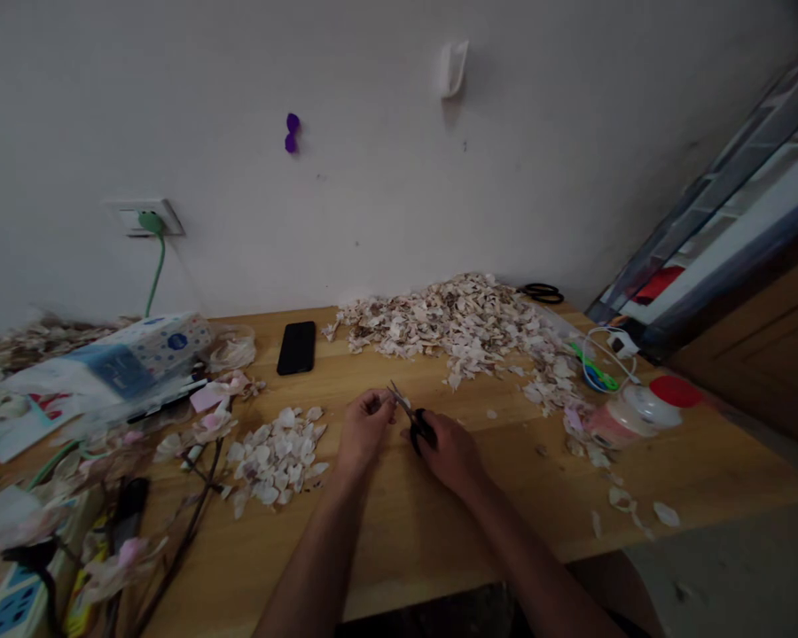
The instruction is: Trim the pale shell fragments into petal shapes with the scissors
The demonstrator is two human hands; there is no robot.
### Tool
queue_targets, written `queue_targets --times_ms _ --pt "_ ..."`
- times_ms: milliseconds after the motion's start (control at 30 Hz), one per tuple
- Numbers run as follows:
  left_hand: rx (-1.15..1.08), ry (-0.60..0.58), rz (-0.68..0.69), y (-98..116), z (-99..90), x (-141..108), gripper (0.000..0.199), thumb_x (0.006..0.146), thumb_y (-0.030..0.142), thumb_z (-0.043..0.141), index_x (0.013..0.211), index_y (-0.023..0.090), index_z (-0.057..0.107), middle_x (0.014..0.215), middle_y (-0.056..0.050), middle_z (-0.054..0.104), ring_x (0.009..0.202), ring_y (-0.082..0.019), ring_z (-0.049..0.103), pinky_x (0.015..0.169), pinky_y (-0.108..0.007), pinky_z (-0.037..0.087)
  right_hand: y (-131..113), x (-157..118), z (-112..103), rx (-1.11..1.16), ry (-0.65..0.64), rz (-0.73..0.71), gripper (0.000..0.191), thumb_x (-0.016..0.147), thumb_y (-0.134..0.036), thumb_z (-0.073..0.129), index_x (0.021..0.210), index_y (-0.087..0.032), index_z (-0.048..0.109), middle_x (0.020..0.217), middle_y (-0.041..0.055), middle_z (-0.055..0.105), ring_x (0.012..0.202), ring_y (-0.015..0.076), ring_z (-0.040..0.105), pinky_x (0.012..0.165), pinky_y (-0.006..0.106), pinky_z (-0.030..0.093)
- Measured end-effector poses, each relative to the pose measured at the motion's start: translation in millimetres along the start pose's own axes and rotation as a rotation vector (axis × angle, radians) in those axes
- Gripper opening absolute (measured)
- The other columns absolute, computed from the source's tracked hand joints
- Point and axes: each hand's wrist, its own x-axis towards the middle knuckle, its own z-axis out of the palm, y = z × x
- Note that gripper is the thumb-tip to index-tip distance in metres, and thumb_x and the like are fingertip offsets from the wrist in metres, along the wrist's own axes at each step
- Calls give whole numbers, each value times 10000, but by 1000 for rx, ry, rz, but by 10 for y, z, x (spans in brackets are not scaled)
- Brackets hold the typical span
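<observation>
My left hand (367, 427) is closed in a pinch over the middle of the wooden table (399, 549), on a small pale piece that looks like a petal (387, 404). Just to its right, my right hand (447, 450) grips black-handled scissors (423, 431), their blades pointing up and left beside the left fingertips. A small pile of pale petals (279, 456) lies left of my left hand. Behind both hands, a much larger heap of pale, brownish pieces (439, 319) spreads along the wall.
A black phone (296, 347) lies behind the small pile. Twigs with fabric-like flowers (199, 496), a tissue pack (166, 346) and a power strip (19, 594) crowd the left. Jars (631, 412), a white cable (591, 341) and other black scissors (542, 293) are at the right.
</observation>
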Motion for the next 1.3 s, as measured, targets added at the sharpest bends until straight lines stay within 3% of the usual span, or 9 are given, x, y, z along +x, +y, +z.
queue_targets --times_ms 300,667,1133,1300 --pt "-45 -9 -17 -57 4 11 220 706 399 653 705 178 651 587 24 575 562 -114 516 591 -221 400 -32 -2 -35 9 -3 4 213 858 -378 506 977 -225 595 892 59 672 835 210 608 687 271 390" --pt "133 -75 77 10 -43 0 197 763 360 596 719 178 659 582 10 589 587 -136 527 588 -226 387 -19 2 -27 -1 -6 4 223 853 -406 521 952 -225 605 854 48 666 791 194 601 663 261 374" --pt "239 -57 111 48 -99 1 140 749 287 580 690 193 665 586 8 569 598 -148 496 589 -237 353 -32 2 -36 -13 -2 -18 193 849 -376 516 940 -231 604 857 46 668 806 197 601 667 261 381" --pt "329 -63 193 47 -129 9 153 760 241 561 632 206 637 616 3 573 642 -153 507 625 -241 348 -41 0 -48 -26 -15 -16 183 848 -383 522 914 -230 599 852 42 662 779 193 592 643 260 367"
